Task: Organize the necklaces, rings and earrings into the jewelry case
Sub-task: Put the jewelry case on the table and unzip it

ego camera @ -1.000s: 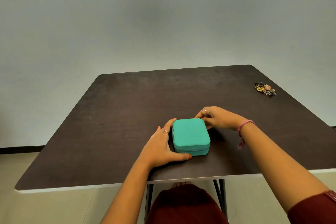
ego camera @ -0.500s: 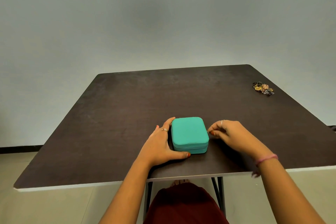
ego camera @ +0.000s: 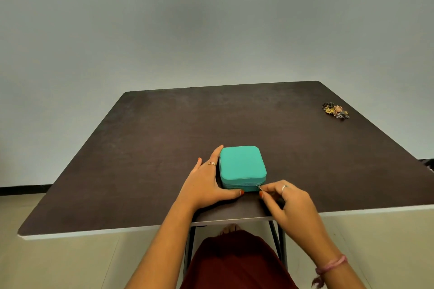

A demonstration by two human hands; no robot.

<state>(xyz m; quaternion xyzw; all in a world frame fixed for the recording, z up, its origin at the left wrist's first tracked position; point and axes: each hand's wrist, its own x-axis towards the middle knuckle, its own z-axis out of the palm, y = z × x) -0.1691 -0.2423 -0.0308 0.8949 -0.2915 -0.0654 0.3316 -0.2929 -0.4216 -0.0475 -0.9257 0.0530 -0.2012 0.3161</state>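
The step in hand looks like unzipping: the right hand [ego camera: 290, 203] pinches the zip pull [ego camera: 258, 187] at the near right corner of the case [ego camera: 242, 166], while the left hand [ego camera: 206, 185] lies open, flat against its left side. Next, the pull must run round the seam with the case braced. The teal, rounded case sits shut near the table [ego camera: 164, 148] front edge; the jewelry [ego camera: 335, 111], seemingly a small tangled cluster, lies far right.

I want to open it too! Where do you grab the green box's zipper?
Pinch the little metal zipper pull at the near right corner of the jewelry case, coming from the right side, as the right hand does. It sticks out from the seam, so fingertips fit. The left hand steadies the case's left side.
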